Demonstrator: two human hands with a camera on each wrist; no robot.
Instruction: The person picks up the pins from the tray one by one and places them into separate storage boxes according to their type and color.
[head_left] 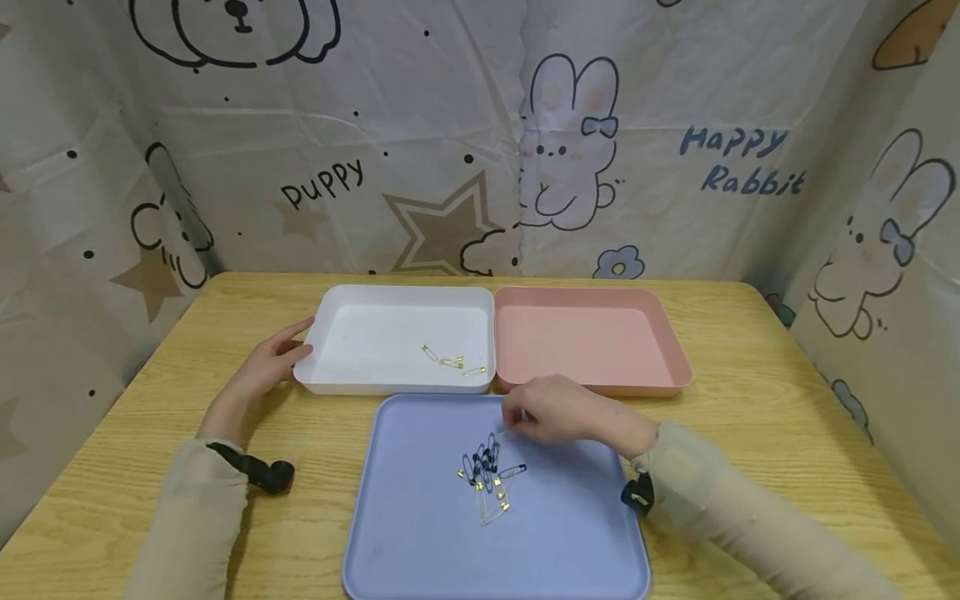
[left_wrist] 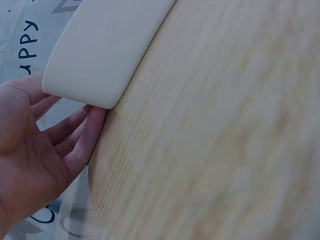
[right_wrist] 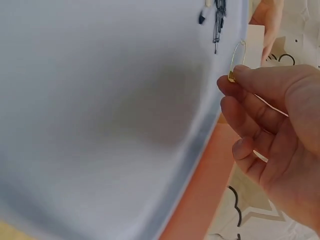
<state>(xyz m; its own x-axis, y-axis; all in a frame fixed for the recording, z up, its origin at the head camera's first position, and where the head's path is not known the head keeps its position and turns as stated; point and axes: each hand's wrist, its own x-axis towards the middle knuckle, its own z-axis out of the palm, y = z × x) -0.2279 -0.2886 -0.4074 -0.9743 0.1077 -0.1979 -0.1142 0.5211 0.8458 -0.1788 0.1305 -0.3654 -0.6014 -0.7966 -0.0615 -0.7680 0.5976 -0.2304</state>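
Observation:
My right hand (head_left: 558,408) is over the far edge of the blue tray (head_left: 420,533). Its thumb and index finger pinch a gold safety pin (right_wrist: 231,76), whose wire loop points away from the fingertips. Black safety pins (head_left: 486,460) lie in a loose heap on that tray, mixed with several gold ones (head_left: 495,504). On the left, my left hand (head_left: 266,367) holds the outer end of the white tray (head_left: 375,375), its thumb at the rim and other fingers along the wall. A few gold safety pins (head_left: 452,362) lie inside the white tray.
A pink tray (head_left: 592,333) stands against the white tray's right side, behind the blue one. All three rest on a wooden table (head_left: 720,467). Printed cloth (head_left: 420,108) hangs behind the table and at both sides.

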